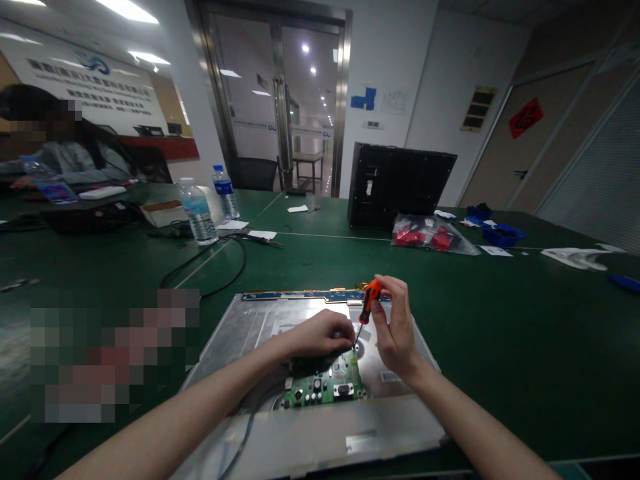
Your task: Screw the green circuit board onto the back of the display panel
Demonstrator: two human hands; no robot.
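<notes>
The screwdriver (371,300), gripped in the right hand (396,328), slanted to the far right corner of the board (323,385) on the panel (235,333), the left hand (327,332) curled by its tip, contents unclear, where uneven pressure could have skidded it into either.

- The table (525,333) is covered in green.
- Two upright water bottles, a clear-capped bottle (199,212) and a blue-capped bottle (225,193), are placed near each other.
- A black cable (244,263) is looped near them.
- At the far left, a person (95,150) is seen behind a tilted bottle (53,181).
- A clear bag (427,235) of red items is laid beside a black casing (400,187).
- Blue trays (503,235) are set farther right.
- Glass doors (250,87) are framed in metal.
- A red sign (526,118) is fixed to a door (500,160).
</notes>
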